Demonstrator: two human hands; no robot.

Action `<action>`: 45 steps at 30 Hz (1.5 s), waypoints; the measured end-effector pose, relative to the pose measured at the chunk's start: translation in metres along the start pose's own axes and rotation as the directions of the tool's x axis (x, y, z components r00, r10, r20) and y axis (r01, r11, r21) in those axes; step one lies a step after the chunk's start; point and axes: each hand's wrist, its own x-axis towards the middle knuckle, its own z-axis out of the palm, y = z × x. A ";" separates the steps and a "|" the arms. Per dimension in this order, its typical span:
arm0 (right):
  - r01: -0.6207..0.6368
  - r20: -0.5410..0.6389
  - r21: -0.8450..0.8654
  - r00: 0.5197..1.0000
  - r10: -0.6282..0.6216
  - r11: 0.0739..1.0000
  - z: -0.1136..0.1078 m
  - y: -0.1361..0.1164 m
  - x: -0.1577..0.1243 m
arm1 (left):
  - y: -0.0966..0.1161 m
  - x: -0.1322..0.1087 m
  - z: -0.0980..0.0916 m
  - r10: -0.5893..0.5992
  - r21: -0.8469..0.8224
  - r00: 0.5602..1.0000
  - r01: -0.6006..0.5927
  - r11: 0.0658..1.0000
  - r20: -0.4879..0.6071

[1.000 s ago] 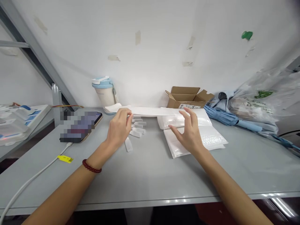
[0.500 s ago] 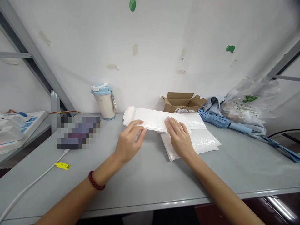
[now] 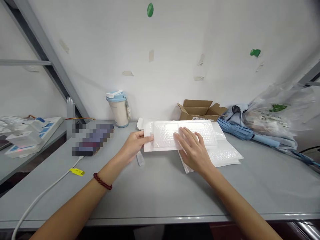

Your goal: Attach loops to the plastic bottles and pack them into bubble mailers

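A white bubble mailer (image 3: 165,135) is stretched sideways in front of me, its bubbled face towards me. My left hand (image 3: 135,141) is closed on its left end, thumb in front and fingers behind. My right hand (image 3: 193,146) rests on the right half of the mailer, fingers stretched out and slightly spread. More white bubble mailers (image 3: 222,153) lie under and beyond that hand on the desk. A small pale strip (image 3: 140,158) lies just below my left hand; I cannot tell what it is. Another white piece (image 3: 140,124) peeks out behind the mailer's left end.
An open cardboard box (image 3: 197,110) sits against the wall, beside a folded blue umbrella (image 3: 240,130) and a plastic bag (image 3: 272,113). A cream tumbler (image 3: 120,111) and a blurred phone (image 3: 93,140) with a white cable (image 3: 47,186) occupy the desk's left. A power strip (image 3: 42,136) is farther left.
My left hand has gone from hovering at the mailer's lower edge to gripping its left end. The mailer now shows its bubbled face and sits slightly nearer. The view has shifted left.
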 end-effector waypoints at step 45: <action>-0.124 0.132 0.311 0.987 0.087 0.942 -0.003 0.006 -0.001 | 0.041 -0.010 -0.047 -0.148 0.707 0.957 -0.076 0.703 0.251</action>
